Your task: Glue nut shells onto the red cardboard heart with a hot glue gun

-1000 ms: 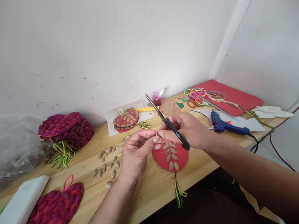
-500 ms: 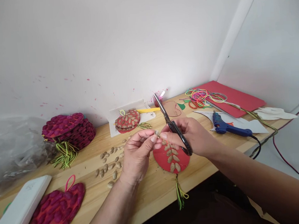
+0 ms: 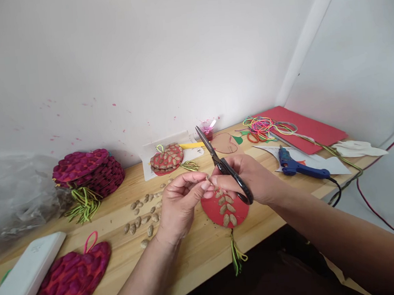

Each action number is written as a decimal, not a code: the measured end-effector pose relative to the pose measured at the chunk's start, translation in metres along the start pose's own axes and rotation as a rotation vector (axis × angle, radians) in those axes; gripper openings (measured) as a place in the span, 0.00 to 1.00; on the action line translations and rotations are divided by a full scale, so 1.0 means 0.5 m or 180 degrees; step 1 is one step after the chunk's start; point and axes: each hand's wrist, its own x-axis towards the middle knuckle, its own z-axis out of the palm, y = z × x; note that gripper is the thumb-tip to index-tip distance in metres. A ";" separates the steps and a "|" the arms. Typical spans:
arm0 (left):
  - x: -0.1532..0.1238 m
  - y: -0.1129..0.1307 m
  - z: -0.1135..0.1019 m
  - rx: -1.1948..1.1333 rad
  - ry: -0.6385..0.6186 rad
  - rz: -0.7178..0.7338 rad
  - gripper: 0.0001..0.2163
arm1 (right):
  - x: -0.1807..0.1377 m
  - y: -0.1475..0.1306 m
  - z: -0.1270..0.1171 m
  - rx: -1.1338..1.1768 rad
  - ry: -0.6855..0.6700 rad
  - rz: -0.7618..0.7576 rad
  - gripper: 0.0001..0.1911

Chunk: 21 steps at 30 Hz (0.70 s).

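Between the fingertips of both hands is a small tan piece (image 3: 209, 177) that looks like a peanut shell, mostly covered by the fingers. My left hand (image 3: 183, 198) pinches it from the left. My right hand (image 3: 250, 179) meets it with thumb and fingertips while also carrying black-handled scissors (image 3: 218, 161), blades pointing up and away. Below the hands lies a red card disc (image 3: 207, 210) with paired tan shells (image 3: 229, 207) down its middle and a green-yellow tassel (image 3: 237, 253) at its near edge. Loose tan shells (image 3: 145, 219) are scattered left of the hands.
On the left are a stack of magenta-covered discs (image 3: 86, 172), another magenta piece (image 3: 74, 280), a white power bank (image 3: 32, 269) and a plastic bag (image 3: 10, 198). A blue glue gun (image 3: 301, 169), bright cords (image 3: 262, 128) and red card (image 3: 311, 127) lie right.
Both hands stay together at nearly the same spot. The shell between the fingertips has turned and shows less now. The whole view has shifted slightly.
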 end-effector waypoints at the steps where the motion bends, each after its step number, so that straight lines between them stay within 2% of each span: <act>1: 0.000 0.000 0.000 -0.0008 -0.0008 -0.0002 0.10 | 0.001 0.000 0.000 -0.0015 0.0005 0.0009 0.09; 5: 0.000 -0.001 0.001 -0.0134 0.0042 -0.0071 0.09 | 0.006 0.011 -0.004 -0.0015 -0.0023 -0.0112 0.12; 9: 0.005 0.000 0.000 -0.0428 0.0131 -0.0128 0.10 | 0.005 0.042 -0.015 -0.0224 -0.0048 -0.0475 0.14; 15: 0.009 0.007 -0.005 -0.0632 0.0304 -0.0114 0.10 | -0.025 0.090 -0.023 -0.1857 0.0499 -0.1067 0.22; 21: 0.008 0.001 -0.006 -0.0663 0.0352 -0.0069 0.10 | -0.044 0.084 -0.007 -0.2619 0.0768 -0.1133 0.19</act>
